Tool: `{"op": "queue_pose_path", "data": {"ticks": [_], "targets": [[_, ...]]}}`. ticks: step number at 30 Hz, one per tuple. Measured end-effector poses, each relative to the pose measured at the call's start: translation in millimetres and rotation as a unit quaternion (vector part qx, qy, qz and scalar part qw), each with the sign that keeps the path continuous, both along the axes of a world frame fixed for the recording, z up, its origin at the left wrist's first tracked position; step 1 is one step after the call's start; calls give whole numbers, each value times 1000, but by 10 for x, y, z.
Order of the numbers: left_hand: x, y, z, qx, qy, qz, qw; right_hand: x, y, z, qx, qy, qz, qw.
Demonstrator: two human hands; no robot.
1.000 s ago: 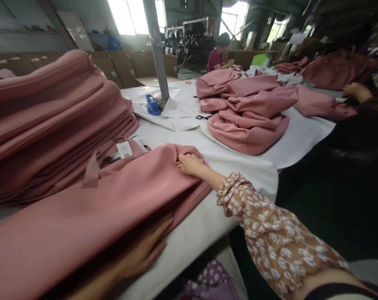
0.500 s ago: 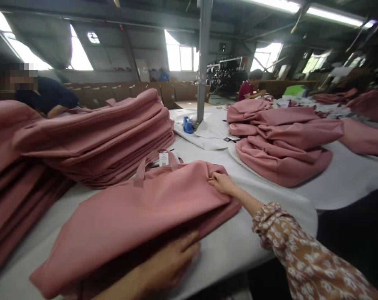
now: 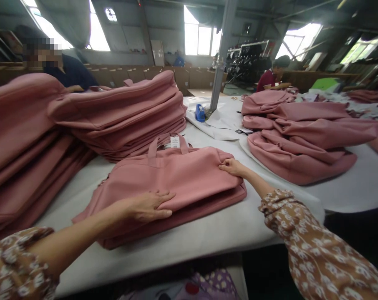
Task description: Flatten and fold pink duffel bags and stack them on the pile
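Since the head view is all I've got, I'll go off that: the pink bag [image 3: 176,179] is lying right in front of me on the white-covered surface [image 3: 254,227], handles [image 3: 184,144] and white tag [image 3: 175,142] on the far side. My right grip [image 3: 233,167] has a fold pinched up near the bag's right end, fingers closed on it. My left grip [image 3: 149,205] isn't holding anything, just laid flat on the near part with fingers spread. Left of the bag there's a tall pink stack [image 3: 126,116], and a slouchier pink pile [image 3: 301,146] sits off to the right.

Handling-wise, I'd guess it's light and soft, a bit smooth, with nothing fragile about it. It'd probably sag if lifted by one corner, so I'd take both ends, or the handles if they're reachable.
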State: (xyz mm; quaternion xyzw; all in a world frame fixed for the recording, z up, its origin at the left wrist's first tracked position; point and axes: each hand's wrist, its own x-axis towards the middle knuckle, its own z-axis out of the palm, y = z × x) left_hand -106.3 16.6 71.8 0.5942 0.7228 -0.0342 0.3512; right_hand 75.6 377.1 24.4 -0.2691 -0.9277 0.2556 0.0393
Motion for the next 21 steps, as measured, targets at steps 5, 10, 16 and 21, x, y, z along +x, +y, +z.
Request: {"op": "queue_pose_path", "data": {"ticks": [5,10,16,21], "targets": [[12,-16,-305,43,24,20,999,5,-49,24,9,12,-26,1000],[-103,58,-326,65,24,-18,997,213,-364,231,115,109,-47,986],[-126,80,-262,64,1,-16,998,498,-849,184,274,135,237,922],[-133,-29,-85,79,-9,23,997,441,-896,-250,331,129,281,892]]}}
